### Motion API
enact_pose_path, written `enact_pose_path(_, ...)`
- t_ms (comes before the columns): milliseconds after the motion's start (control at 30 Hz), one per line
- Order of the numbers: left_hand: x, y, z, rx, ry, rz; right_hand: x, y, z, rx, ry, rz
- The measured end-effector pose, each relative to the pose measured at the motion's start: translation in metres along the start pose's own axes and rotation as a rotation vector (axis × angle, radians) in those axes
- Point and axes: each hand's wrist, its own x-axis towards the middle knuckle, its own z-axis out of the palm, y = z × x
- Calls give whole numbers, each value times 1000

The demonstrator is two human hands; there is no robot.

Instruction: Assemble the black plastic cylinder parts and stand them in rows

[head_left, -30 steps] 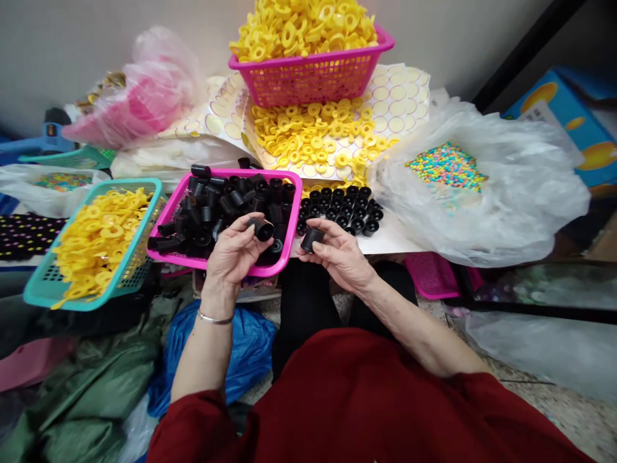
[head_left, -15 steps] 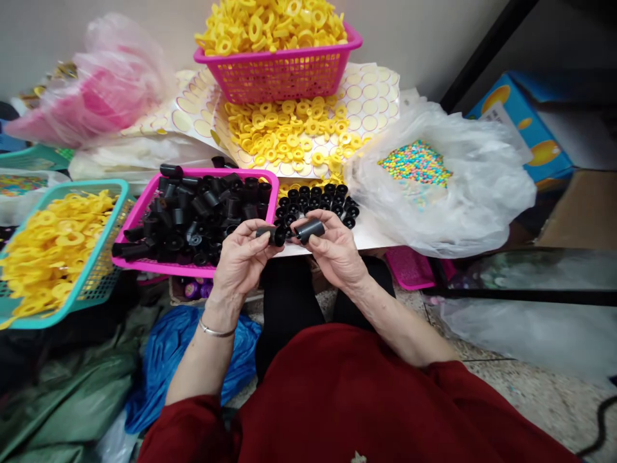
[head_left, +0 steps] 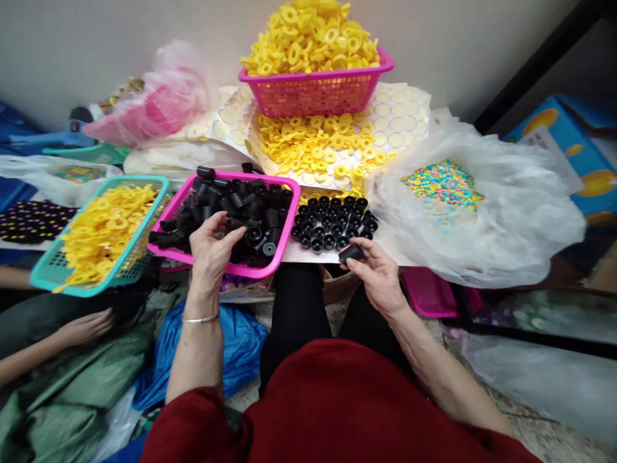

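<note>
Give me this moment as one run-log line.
left hand: over front pink basket of loose black cylinders, grip unclear | right hand: holding one black cylinder | right of basket: grouped black cylinders

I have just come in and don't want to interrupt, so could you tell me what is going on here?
A person's right hand holds a black cylinder near many upright black cylinders. The left hand is over a pink tray of loose cylinders; whether it grips one is unclear. A teal basket of yellow pieces stands left of the tray, and another person's hand shows below it.
</note>
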Motion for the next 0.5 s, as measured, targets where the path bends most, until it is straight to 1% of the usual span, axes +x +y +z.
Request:
enact_pose_path(67, 17, -18, -26, 281, -83, 4, 7, 4, 4, -99, -39, -49)
enact_pose_path(133, 26, -31, -51, 494, -137, -3, 19, 3, 17, -192, -94, -134)
enact_pose_path(200, 29, -38, -73, 607, -227, -5, 35, -2, 39, -304, -163, -263)
enact_pose_path(267, 29, -40, -86, 656, -356, 15, 53, -9, 67, -510, -276, -426)
enact_pose_path(333, 32, -41, -88, 676, -477, 28, 69, -16, 96, -847, -472, -545)
enact_pose_path(400, 36, -41, -82, 693, -576, 32, 80, -20, 125, -1175, -665, -585)
enact_pose_path(433, 40, -40, -75, 718, -617, 37, 83, -19, 137, -1303, -725, -588)
enact_pose_path(500, 48, -40, -61, 798, -665, 53, 89, -14, 158, -1459, -775, -607)
